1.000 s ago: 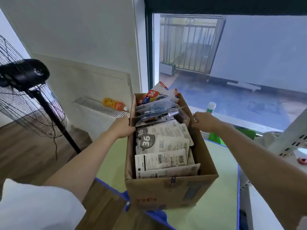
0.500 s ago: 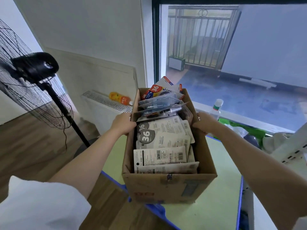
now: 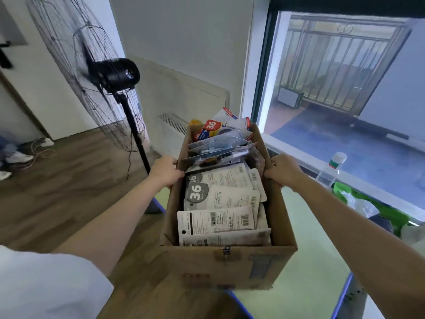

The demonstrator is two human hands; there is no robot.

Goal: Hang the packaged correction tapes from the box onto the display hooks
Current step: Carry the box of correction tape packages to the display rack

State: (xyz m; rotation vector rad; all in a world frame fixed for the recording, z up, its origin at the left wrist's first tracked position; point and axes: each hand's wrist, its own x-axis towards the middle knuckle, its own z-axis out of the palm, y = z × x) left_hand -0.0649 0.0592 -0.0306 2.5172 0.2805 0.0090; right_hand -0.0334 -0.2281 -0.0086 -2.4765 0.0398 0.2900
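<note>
While the left hand (image 3: 166, 172) and right hand (image 3: 283, 172) grip the side walls of the cardboard box (image 3: 230, 263), fingers curled over its rims, the view has swung leftward with the box, its correction tape packs (image 3: 220, 203) unhung, so carrying continues.
</note>
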